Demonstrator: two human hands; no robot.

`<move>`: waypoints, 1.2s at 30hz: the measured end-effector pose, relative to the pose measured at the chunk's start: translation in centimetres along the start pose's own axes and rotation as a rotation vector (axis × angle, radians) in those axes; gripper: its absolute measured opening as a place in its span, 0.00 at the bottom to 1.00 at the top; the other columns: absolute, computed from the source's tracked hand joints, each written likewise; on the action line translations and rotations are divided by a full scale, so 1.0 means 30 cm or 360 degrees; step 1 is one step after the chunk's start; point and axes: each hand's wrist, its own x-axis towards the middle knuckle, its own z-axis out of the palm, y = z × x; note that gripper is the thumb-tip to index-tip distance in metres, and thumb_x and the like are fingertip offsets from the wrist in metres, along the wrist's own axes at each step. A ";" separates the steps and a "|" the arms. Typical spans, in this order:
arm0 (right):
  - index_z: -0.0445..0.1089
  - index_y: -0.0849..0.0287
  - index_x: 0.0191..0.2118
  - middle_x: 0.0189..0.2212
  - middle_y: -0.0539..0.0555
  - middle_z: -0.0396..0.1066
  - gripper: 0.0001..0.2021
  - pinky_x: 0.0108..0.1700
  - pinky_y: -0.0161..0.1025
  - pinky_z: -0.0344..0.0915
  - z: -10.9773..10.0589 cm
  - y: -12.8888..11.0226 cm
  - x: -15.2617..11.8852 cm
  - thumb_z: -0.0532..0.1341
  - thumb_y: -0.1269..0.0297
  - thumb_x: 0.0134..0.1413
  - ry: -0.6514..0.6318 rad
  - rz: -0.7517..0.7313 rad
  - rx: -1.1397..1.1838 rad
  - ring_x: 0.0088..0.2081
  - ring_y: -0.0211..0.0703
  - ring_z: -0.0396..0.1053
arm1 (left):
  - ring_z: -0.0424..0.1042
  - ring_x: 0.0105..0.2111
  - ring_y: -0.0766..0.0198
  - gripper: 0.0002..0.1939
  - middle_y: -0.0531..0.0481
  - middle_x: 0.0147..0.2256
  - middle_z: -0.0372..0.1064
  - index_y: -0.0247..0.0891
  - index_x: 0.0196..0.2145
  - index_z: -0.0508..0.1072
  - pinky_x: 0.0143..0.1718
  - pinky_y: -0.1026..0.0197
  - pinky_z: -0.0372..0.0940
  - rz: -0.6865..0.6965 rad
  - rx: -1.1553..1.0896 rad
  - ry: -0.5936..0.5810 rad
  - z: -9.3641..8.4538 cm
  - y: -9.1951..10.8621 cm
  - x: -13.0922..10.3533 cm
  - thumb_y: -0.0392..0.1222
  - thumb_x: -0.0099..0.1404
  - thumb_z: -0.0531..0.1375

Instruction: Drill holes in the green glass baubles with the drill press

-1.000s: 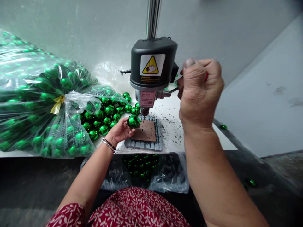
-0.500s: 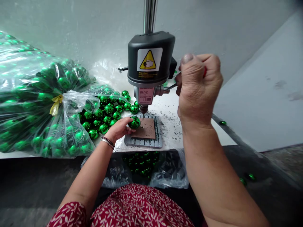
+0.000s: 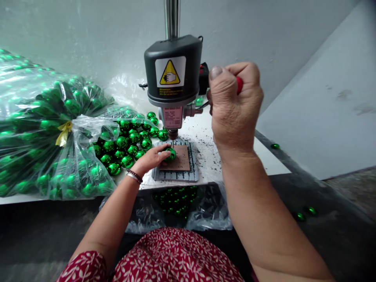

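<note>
My left hand (image 3: 153, 158) is closed around a shiny green ball (image 3: 170, 155), holding it on the brown board (image 3: 182, 158) of the drill press base. Directly above the ball is the thin drill bit (image 3: 173, 143); whether it touches the ball I cannot tell. My right hand (image 3: 236, 103) grips the red-knobbed feed lever (image 3: 240, 85) at the right of the drill press (image 3: 173, 70). Most of the lever's knob is hidden by my fingers.
Left of the press lies a large clear plastic bag (image 3: 64, 172) of green balls, tied with yellow ribbon (image 3: 63, 134). Several loose green balls (image 3: 127, 161) lie beside it. Dark shavings cover the white table (image 3: 264, 158). Below the table edge hangs an open plastic bag (image 3: 210, 213) of balls.
The green ball has moved right and onto the board under the bit, and my left fingers now lie over it. The view has shifted a little; my right hand stays on the lever.
</note>
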 end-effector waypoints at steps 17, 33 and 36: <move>0.55 0.61 0.30 0.23 0.44 0.53 0.11 0.31 0.27 0.57 -0.003 0.003 0.000 0.54 0.59 0.57 -0.0019 -0.0035 0.0009 0.23 0.21 0.51 | 0.66 0.22 0.68 0.34 0.53 0.23 0.67 0.38 0.60 0.63 0.27 0.63 0.62 0.0095 0.0026 -0.0010 -0.023 -0.032 0.037 0.45 0.56 0.63; 0.55 0.60 0.30 0.22 0.44 0.51 0.12 0.27 0.25 0.55 -0.007 0.001 -0.013 0.54 0.57 0.57 -0.0036 0.0026 0.0030 0.22 0.21 0.50 | 0.70 0.42 0.58 0.36 0.48 0.41 0.74 0.36 0.55 0.69 0.50 0.57 0.63 0.0209 0.0316 0.0124 0.054 0.003 0.050 0.44 0.48 0.69; 0.56 0.60 0.30 0.22 0.45 0.51 0.12 0.25 0.27 0.54 -0.011 0.010 -0.021 0.55 0.57 0.56 -0.0031 0.0021 0.0056 0.22 0.23 0.50 | 0.71 0.43 0.57 0.38 0.47 0.43 0.74 0.35 0.56 0.68 0.50 0.57 0.63 0.0217 0.0255 0.0116 0.055 -0.010 0.053 0.44 0.47 0.69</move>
